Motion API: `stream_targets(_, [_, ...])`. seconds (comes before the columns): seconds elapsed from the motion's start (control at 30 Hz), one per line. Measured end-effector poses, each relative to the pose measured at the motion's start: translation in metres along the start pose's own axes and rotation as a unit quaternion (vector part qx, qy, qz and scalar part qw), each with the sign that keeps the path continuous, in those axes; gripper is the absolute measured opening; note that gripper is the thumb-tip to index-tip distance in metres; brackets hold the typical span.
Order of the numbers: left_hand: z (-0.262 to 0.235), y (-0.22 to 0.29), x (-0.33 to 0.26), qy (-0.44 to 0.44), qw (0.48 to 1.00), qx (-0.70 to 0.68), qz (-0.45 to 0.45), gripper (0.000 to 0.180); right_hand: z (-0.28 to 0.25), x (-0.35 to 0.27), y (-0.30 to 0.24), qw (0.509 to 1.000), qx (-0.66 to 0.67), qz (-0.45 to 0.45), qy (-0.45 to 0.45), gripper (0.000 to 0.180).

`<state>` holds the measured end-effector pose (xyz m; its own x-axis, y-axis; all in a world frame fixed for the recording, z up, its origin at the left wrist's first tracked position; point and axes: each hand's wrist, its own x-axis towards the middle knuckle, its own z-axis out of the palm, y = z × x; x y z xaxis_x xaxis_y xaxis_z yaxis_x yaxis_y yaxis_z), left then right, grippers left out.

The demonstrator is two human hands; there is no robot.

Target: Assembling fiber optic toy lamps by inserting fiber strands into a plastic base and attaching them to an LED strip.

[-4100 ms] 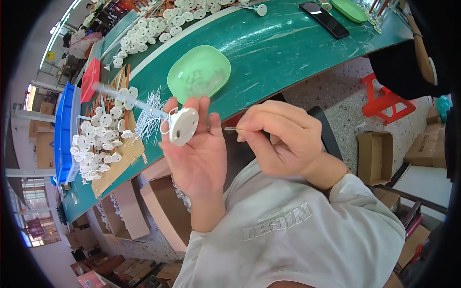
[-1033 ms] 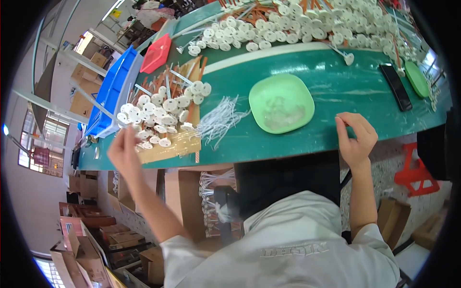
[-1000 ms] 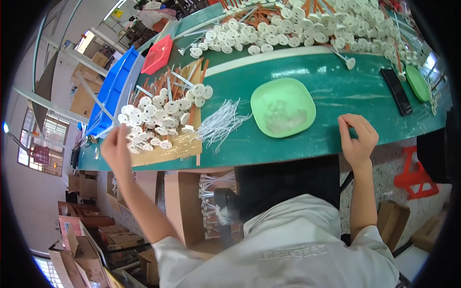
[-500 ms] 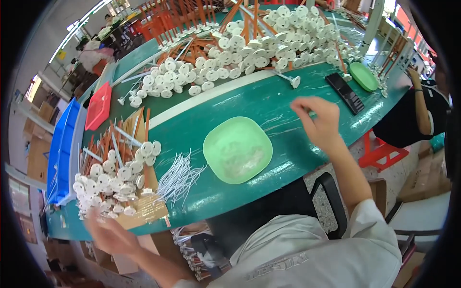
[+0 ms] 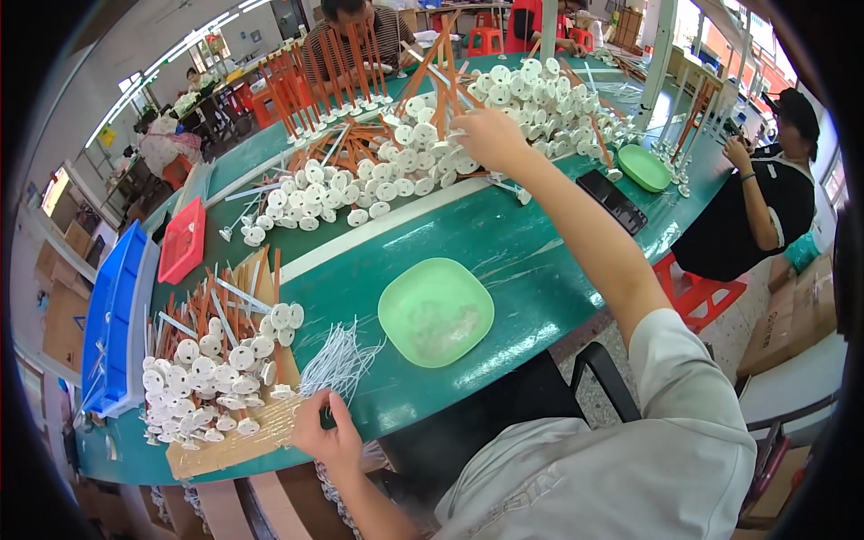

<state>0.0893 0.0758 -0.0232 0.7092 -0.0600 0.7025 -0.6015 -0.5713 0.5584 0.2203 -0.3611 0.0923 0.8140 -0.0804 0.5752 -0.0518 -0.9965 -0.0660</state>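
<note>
My right hand (image 5: 493, 142) reaches far across the table to the large pile of white round-based pieces (image 5: 396, 180), with its bent fingers together at the pile. What they grip there is hidden. My left hand (image 5: 326, 436) is at the near table edge, fingers loosely curled and thumb apart, with nothing seen in it. Just beyond it lies a bundle of thin white ties (image 5: 337, 360). Left of that hand, a smaller heap of round-based pieces with orange and white stems (image 5: 211, 378) rests on brown cardboard (image 5: 243, 436). A light green square tray (image 5: 436, 310) sits in the middle.
A red tray (image 5: 183, 241) and a long blue bin (image 5: 115, 319) stand at the left. Upright orange stems (image 5: 346, 67) line the far side. A black phone-like device (image 5: 612, 202) and a small green tray (image 5: 644, 168) lie right. Co-workers sit opposite and right (image 5: 765, 189).
My right hand has moved forward from above the near side to the far pile. My left hand has shifted right, from beside the smaller heap to near the white ties. The view has tilted up.
</note>
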Motion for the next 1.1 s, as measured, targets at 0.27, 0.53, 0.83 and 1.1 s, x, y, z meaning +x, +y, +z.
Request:
stream_targets(0.27, [0.003, 0.022, -0.03, 0.136, 0.966, -0.195, -0.103, 0.011, -0.083, -0.137, -0.059, 0.93, 0.348, 0.004, 0.119, 0.019])
stream_targets(0.53, [0.064, 0.129, -0.05, -0.271, 0.729, -0.599, -0.192, 0.057, -0.069, -0.298, -0.15, 0.712, 0.698, 0.064, 0.04, 0.033])
stream_targets(0.83, [0.06, 0.138, -0.087, -0.188, 0.688, -0.643, -0.279, 0.034, -0.101, -0.301, -0.131, 0.906, 0.384, -0.09, 0.156, 0.035])
stream_targets(1.1, [0.048, 0.136, -0.092, -0.202, 0.772, -0.554, -0.237, 0.037, -0.087, -0.31, -0.139, 0.866, 0.421, -0.168, 0.21, 0.027])
